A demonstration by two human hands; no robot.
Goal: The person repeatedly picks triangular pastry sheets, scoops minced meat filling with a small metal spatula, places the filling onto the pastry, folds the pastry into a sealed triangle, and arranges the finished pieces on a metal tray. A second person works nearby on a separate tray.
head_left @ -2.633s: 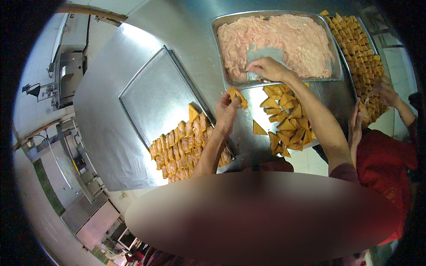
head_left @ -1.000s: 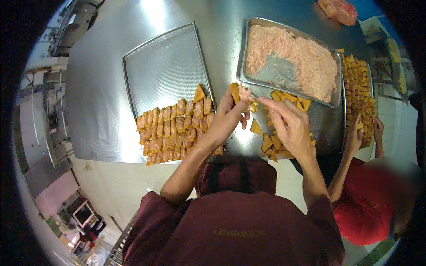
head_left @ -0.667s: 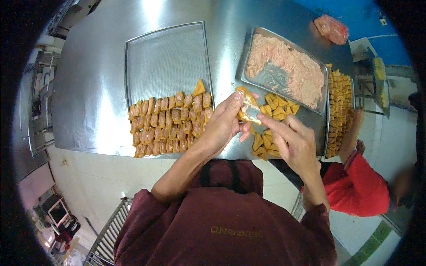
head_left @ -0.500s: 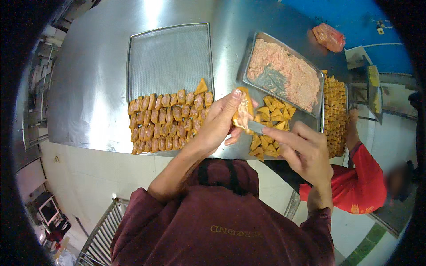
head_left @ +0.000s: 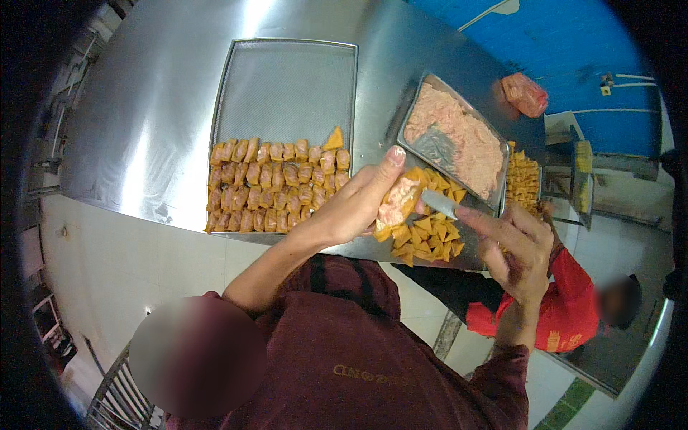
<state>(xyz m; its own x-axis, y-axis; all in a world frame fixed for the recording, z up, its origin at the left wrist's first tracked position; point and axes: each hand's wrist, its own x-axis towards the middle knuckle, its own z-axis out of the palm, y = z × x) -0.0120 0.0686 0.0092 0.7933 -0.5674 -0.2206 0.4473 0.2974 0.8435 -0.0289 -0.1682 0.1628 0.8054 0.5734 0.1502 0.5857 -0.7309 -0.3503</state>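
Tofu (head_left: 399,202) pinched in my left grip (head_left: 356,206) is filled; right grip (head_left: 522,252) holds blade (head_left: 439,203); filled rows (head_left: 272,174) leftward, unfilled triangles (head_left: 428,240) between.

On the worktop (head_left: 172,93), stuffed tofu (head_left: 272,175) lies in a mesh tray (head_left: 287,86), left; right, tofu triangles (head_left: 428,235) lie before a pan (head_left: 434,146) of mince (head_left: 462,132).

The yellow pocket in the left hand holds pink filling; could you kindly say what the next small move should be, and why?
Probably the left hand should carry the yellow pocket to the mesh tray: its pink filling is already in, the blade in the right hand is beside it, and mesh shows beyond the rows of filled pieces.
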